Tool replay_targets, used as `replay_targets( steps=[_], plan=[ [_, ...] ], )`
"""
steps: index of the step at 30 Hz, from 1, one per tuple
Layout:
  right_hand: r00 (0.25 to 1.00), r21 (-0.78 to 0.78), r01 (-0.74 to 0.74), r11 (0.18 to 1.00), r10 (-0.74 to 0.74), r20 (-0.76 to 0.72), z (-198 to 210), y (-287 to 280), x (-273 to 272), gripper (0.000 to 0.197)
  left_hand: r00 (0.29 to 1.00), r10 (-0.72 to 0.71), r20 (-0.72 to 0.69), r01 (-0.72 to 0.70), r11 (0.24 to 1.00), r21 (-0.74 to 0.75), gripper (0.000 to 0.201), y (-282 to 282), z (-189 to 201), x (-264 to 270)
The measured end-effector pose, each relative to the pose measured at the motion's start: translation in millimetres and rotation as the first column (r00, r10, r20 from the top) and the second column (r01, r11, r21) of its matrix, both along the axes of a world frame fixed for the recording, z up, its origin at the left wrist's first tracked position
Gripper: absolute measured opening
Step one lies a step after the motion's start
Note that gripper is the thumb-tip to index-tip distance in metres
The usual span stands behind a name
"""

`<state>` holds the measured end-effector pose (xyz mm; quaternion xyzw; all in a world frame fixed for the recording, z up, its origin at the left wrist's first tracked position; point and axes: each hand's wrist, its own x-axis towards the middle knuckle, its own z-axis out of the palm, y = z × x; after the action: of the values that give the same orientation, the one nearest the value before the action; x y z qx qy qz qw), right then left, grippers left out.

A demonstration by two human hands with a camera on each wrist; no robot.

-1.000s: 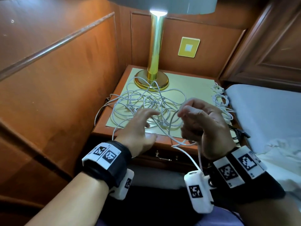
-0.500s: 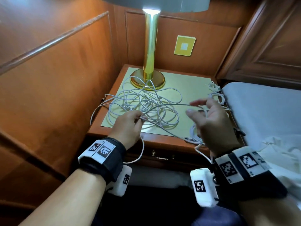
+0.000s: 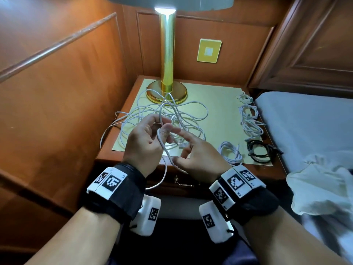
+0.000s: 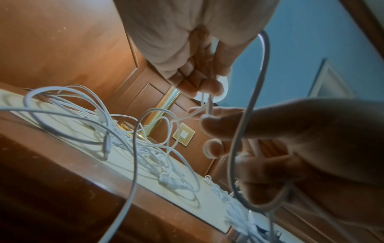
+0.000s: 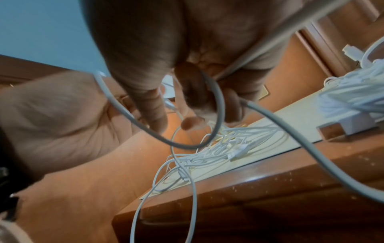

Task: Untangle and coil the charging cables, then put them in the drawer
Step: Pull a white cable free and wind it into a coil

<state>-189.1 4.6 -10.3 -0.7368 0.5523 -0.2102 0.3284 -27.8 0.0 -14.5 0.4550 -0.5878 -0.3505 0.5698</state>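
1. both hands are now working close together above the front edge of the nightstand [image 3: 107,159]. half a second ago they were well apart with a strand stretched between them; that gap is gone.
2. the left hand [image 3: 145,144] is holding a loop of the white cable [image 3: 162,144], thumb and fingers curled round it; the left wrist view is showing the strand running through the closed fingers [image 4: 209,85].
3. the right hand [image 3: 196,159] is feeding the same cable: thumb and one finger are pinching the strand low down, the other fingers are spread apart and straight.
4. judgement: the pull-out step is giving way to coiling, with the first turn forming round the left hand.
5. the cable's far part is still running back into the tangle [image 3: 172,115] lying just in front of the lamp [image 3: 167,54], so untangling is not finished.
6. coiled white bundles [image 3: 248,119] and one black coil [image 3: 261,152] are lying along the right edge, as in the earlier frames.
7. the drawer [image 3: 183,185] is staying closed; nothing is going in yet. a loop of cable is hanging over its front.
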Motion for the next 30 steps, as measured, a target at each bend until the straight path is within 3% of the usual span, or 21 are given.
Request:
replay_targets(
  steps=[6,8,11,13,15,17,19,22,26,28,30],
  plan=[
    [0.984,-0.159,0.143,0.977,-0.123,0.125,-2,-6,9,0.021,0.997,-0.051,-0.057,0.049,0.998,-0.041,0.002,6,11,-1],
    [0.976,-0.222,0.194,0.956,-0.165,0.141,-4,-10,7,0.017,0.998,-0.058,-0.027,0.056,0.997,-0.051,0.008,7,13,1],
    [0.943,-0.253,0.289,0.923,-0.228,0.244,-4,-14,2,0.02,0.985,-0.098,0.144,0.081,0.99,0.116,0.019,2,3,10],
    [0.896,-0.237,0.346,0.908,-0.244,0.371,-1,-15,0,0.023,0.928,-0.141,0.345,0.039,0.957,0.286,0.015,-2,-11,16],
    [0.841,-0.215,0.39,0.895,-0.252,0.479,1,-15,-3,0.028,0.85,-0.147,0.506,-0.043,0.938,0.344,0.016,-6,-21,21],
    [0.768,-0.164,0.429,0.888,-0.264,0.583,4,-15,-6,0.032,0.806,-0.161,0.569,-0.075,0.926,0.369,0.031,-7,-24,24],
    [0.709,-0.106,0.464,0.879,-0.297,0.64,7,-15,-9,0.034,0.831,-0.133,0.541,-0.093,0.924,0.37,0.038,-8,-23,24],
    [0.674,-0.04,0.461,0.886,-0.32,0.666,12,-13,-12,0.037,0.899,-0.014,0.438,-0.121,0.953,0.278,0.031,-9,-19,22],
    [0.631,0.029,0.378,0.926,-0.28,0.723,17,-7,-11,0.035,0.97,-0.111,0.217,0.035,0.945,0.324,0.023,-10,-16,10],
    [0.621,0.032,0.367,0.93,-0.27,0.736,20,-4,-9,0.033,0.985,-0.116,0.125,0.07,0.945,0.321,0.011,-11,-17,6],
    [0.603,0.051,0.372,0.927,-0.282,0.746,22,-2,-10,0.032,0.996,-0.083,0.028,0.069,0.945,0.32,0.015,-13,-17,5]
  ],
)
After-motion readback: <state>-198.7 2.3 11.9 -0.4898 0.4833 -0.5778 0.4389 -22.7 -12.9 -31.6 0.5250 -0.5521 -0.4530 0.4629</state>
